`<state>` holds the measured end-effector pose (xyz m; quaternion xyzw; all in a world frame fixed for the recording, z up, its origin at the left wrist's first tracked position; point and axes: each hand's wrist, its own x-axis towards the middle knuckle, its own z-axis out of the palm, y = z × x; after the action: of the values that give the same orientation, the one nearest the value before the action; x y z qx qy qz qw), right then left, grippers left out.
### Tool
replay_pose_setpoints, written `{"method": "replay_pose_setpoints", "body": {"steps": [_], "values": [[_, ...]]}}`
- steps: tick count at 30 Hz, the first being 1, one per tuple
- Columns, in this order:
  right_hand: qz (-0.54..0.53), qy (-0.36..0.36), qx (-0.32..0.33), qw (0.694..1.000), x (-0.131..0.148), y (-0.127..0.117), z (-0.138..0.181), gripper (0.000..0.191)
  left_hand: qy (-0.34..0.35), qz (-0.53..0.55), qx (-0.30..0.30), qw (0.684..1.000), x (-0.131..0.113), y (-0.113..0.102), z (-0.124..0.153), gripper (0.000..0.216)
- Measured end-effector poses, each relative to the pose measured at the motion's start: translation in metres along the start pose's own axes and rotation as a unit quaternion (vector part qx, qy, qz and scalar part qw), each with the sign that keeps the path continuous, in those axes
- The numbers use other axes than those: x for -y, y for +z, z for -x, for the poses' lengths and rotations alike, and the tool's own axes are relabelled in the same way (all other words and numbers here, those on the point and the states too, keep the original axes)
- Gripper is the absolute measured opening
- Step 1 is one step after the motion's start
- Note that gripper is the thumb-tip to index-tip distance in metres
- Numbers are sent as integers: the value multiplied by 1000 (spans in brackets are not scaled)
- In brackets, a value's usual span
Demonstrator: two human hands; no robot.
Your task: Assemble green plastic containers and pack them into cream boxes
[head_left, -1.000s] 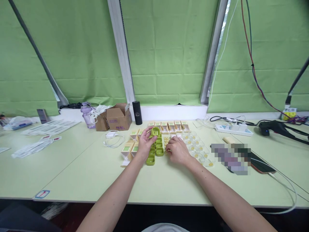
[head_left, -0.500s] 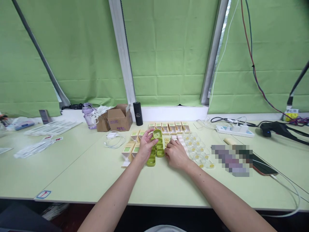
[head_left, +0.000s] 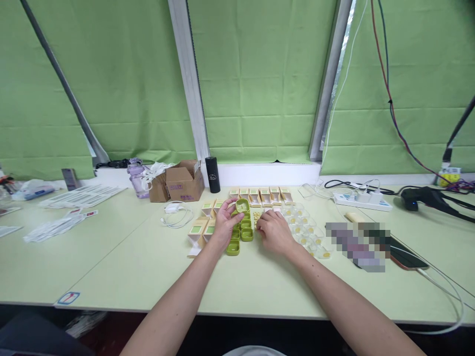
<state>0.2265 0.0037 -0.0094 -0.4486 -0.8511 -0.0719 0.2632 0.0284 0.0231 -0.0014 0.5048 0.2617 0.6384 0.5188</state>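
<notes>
My left hand [head_left: 222, 225] grips a small green plastic case [head_left: 242, 205], lifted a little above two rows of like green cases [head_left: 237, 237] on the pale table [head_left: 148, 267]. My right hand [head_left: 273, 231] rests fingers-down on the table beside small yellow pieces [head_left: 256, 216], its fingertips pinched together; what they hold I cannot make out. Clear lids with yellow dots [head_left: 302, 225] lie to its right. Tan and green small boxes [head_left: 198, 231] sit to the left, and more boxes [head_left: 260, 194] line up behind.
A cardboard box [head_left: 184, 184], a black cylinder [head_left: 213, 174] and a purple bottle [head_left: 135, 179] stand at the back. A white cable [head_left: 177, 216], a power strip [head_left: 361, 200], a phone [head_left: 406, 257] and paper packets [head_left: 55, 226] lie around.
The green case in my left hand has tipped so its open side faces up. My right hand has shifted slightly near the yellow pieces.
</notes>
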Motion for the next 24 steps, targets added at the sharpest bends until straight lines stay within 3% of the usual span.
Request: {"method": "replay_pose_setpoints", "body": {"steps": [3,5,9,12,15,19,24], "values": [[-115,46,-71,990,-5,-2,-1,17,1,-11,-5,1000,0,0,0,72],[-212,78,-118,967,-7,-1,-3,15,2,-21,-6,1000,0,0,1,71],[-404,143,-185,884,-8,3,-7,9,0,-28,-5,1000,0,1,1,70],[-522,173,-204,810,-8,4,-12,20,1,-42,0,999,1,0,1,69],[-583,181,-217,762,-8,3,-15,31,4,-53,7,999,1,-1,0,68],[-602,183,-226,743,-7,2,-15,32,4,-58,8,998,2,-2,0,68],[-576,159,-227,769,-5,3,-14,19,12,-84,7,996,1,0,1,66]]}}
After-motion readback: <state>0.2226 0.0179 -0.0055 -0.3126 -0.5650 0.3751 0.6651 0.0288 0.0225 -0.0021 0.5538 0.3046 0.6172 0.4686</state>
